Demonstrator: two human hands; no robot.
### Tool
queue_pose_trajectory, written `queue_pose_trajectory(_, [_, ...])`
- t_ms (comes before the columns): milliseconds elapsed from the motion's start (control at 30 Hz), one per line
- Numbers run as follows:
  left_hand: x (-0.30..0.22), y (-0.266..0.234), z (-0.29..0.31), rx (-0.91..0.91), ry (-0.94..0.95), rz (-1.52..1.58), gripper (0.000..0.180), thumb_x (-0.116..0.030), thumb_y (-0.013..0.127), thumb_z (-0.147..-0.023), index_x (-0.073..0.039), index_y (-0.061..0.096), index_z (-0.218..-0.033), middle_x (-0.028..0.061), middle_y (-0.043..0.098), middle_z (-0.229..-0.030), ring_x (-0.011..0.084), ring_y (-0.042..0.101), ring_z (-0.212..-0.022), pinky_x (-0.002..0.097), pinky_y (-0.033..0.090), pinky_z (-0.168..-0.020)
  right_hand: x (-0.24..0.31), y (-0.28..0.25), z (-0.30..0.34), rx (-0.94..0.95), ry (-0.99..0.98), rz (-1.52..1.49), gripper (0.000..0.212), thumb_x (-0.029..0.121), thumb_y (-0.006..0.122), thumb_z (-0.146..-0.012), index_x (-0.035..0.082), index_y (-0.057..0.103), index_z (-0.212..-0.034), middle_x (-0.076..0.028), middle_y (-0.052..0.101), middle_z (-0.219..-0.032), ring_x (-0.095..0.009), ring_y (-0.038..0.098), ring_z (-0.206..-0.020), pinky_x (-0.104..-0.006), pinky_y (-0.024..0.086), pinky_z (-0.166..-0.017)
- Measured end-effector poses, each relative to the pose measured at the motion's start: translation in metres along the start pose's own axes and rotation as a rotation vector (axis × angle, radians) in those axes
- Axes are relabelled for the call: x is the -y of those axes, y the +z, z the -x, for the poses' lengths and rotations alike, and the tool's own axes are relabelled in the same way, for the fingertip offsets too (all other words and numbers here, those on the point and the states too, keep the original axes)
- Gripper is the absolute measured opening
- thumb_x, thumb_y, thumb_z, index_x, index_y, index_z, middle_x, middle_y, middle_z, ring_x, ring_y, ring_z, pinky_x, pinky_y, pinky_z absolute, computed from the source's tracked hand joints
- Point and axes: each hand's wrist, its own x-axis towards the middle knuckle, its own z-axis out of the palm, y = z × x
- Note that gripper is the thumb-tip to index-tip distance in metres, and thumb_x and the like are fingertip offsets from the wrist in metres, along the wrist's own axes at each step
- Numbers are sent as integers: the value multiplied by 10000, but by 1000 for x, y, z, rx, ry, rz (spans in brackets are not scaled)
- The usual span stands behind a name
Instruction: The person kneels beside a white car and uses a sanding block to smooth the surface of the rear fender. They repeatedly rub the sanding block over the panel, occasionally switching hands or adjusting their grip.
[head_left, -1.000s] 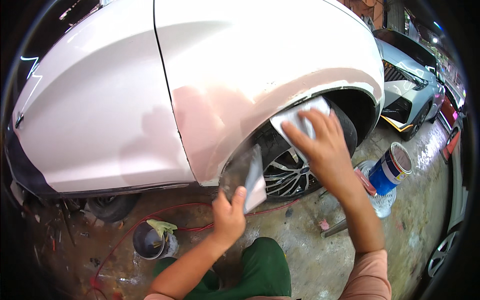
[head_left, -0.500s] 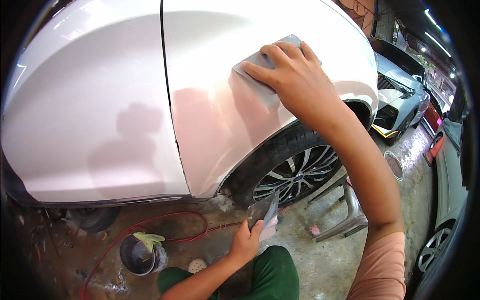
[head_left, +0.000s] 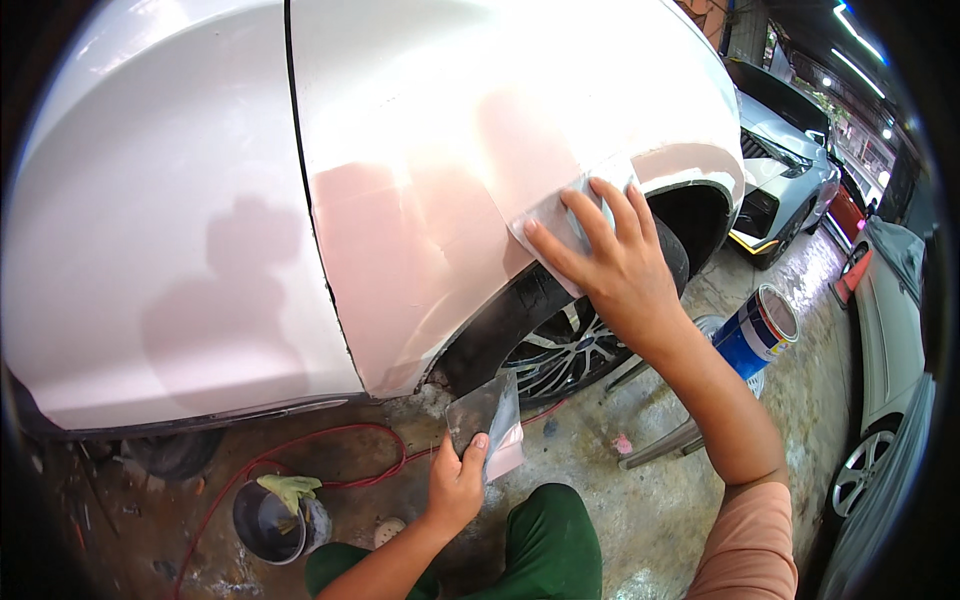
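Observation:
My right hand [head_left: 630, 270] presses a flat grey spreader [head_left: 548, 225] against a white car fender [head_left: 400, 130], at the wheel arch edge above the tire. Its fingers are spread across the spreader's back, with the thumb near the left corner. Pinkish filler [head_left: 365, 260] coats the lower fender in smooth patches, and a fresh-looking band runs down to the spreader. Lower down, in front of the wheel [head_left: 575, 350], my left hand [head_left: 457, 487] grips a thin greyish plate [head_left: 480, 408] between thumb and fingers. Pink filler [head_left: 507, 450] shows at that plate's right side.
On the floor at lower left stands a dark bucket [head_left: 244, 520] with a yellow-green cloth [head_left: 290, 489] over its rim. A red hose [head_left: 345, 427] curls behind it. A blue can [head_left: 742, 340] sits on a grey stool [head_left: 660, 443] by my right forearm. Other cars [head_left: 785, 150] stand at right.
My right hand has swept the spreader down the fender to the arch edge, leaving a pinkish band above. My left hand with the plate has shifted slightly left. The blue can has come into view.

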Motion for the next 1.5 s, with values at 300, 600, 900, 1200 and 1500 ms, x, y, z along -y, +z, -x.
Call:
queue_pose_trajectory(300, [-8,0,6,68,-64,4,327,-239,578,-1028,33,590,-1209,132,697,-1100,200,632,-1015,348,473,-927,-15,-53,-54,34,6,-162,431,74,566,-866,186,611,-1280,-86,614,-1187,-306,611,-1110,-475,483,-953])
queue_pose_trajectory(600, [-5,3,12,103,25,-82,335,-243,562,-1041,21,571,-1249,213,724,-1045,316,714,-967,390,522,-848,-58,-40,-95,-155,-43,1,401,45,541,-889,208,650,-1239,-59,637,-1216,-299,614,-1140,-445,476,-981])
queue_pose_trajectory(900, [-6,7,12,63,-32,8,325,-213,568,-1038,38,573,-1244,155,725,-1060,208,673,-957,353,510,-874,-70,-23,-96,-43,-40,-114,448,22,557,-869,240,654,-1248,-90,606,-1275,-330,575,-1197,-462,470,-1004])
queue_pose_trajectory(1200, [-8,-11,-12,-8,-3,385,431,-150,541,-1037,10,445,-1426,96,555,-1367,188,532,-1237,349,393,-1086,-40,1,11,8,17,-28,532,73,598,-852,277,597,-1343,-76,550,-1331,-329,491,-1312,-572,382,-1111])
queue_pose_trajectory(1500, [-31,6,-25,-35,-228,875,361,-135,547,-1043,-48,470,-1385,99,580,-1333,208,574,-1227,381,467,-1053,99,-56,106,128,263,-1157,739,-64,709,-704,207,603,-1383,-188,530,-1363,-402,490,-1334,-609,374,-1108])
